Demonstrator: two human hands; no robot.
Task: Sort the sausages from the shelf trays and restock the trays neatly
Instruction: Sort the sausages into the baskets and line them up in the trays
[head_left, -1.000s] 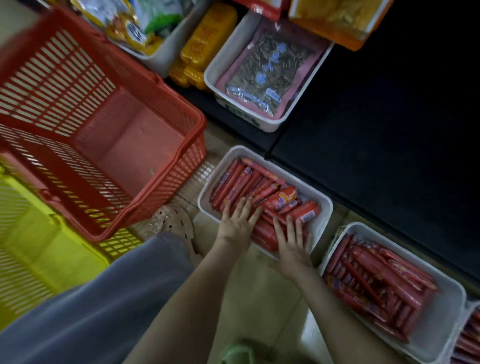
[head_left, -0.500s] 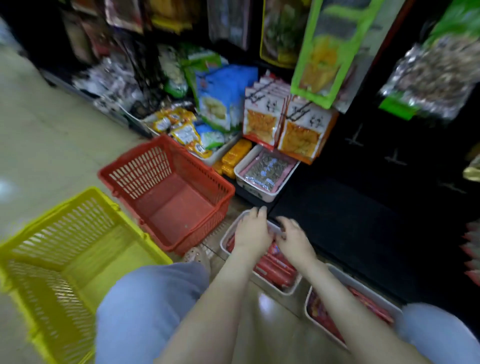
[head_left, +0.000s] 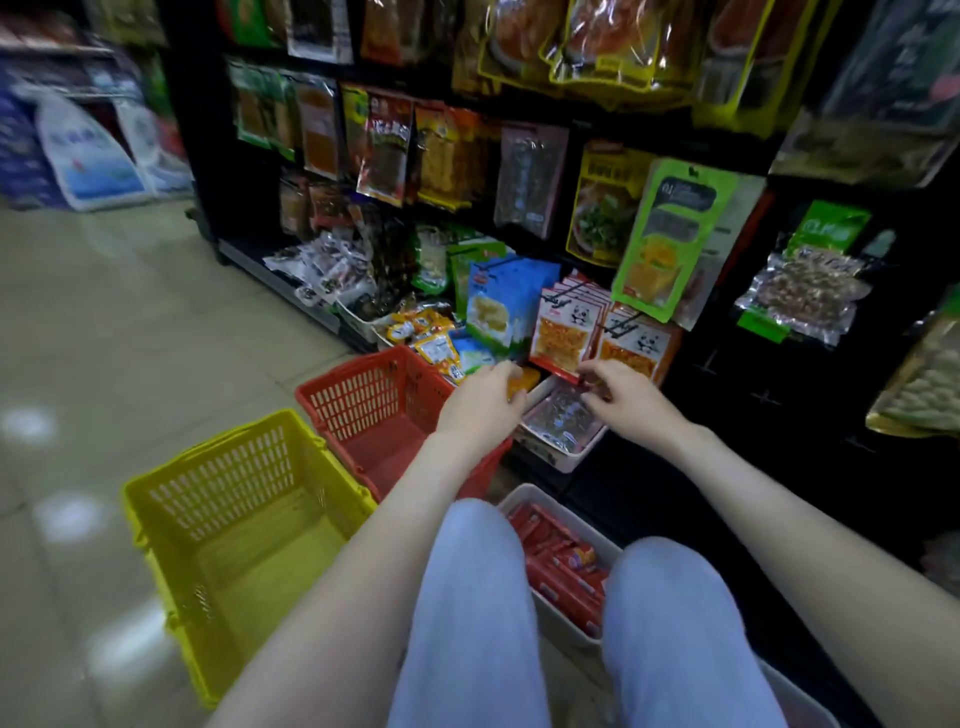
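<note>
can't tell if left hand (head_left: 483, 402) and right hand (head_left: 626, 397) grip anything at 12 o'clock, knees (head_left: 470, 551) might crush the sausage tray (head_left: 521, 492)

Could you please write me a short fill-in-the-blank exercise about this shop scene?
The yellow basket holds ____. The red basket stands between it and the ____. The sausages lie in a tray between the person's ____.
Missing words: nothing; shelf; knees.
</note>
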